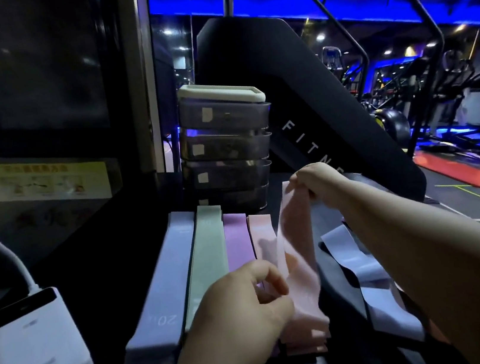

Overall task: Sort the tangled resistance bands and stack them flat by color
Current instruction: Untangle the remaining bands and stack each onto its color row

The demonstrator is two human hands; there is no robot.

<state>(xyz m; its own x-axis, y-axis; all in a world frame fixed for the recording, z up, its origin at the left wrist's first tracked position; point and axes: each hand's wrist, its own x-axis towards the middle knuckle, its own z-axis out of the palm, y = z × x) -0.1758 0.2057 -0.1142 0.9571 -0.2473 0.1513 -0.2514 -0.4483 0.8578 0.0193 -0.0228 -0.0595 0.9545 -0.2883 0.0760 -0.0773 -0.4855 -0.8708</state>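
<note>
both hands grasping one pink band (pixel 297 254), right hand (pixel 318 181) pinching its far end, left hand (pixel 250 298) its near end, blue stack (pixel 162 293) left.

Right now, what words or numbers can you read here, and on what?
"F I T N": black machine panel, the rest hidden behind the right hand.
"20": lavender band.
Print on the yellow sign and white power bank: too blurred to read.
</note>
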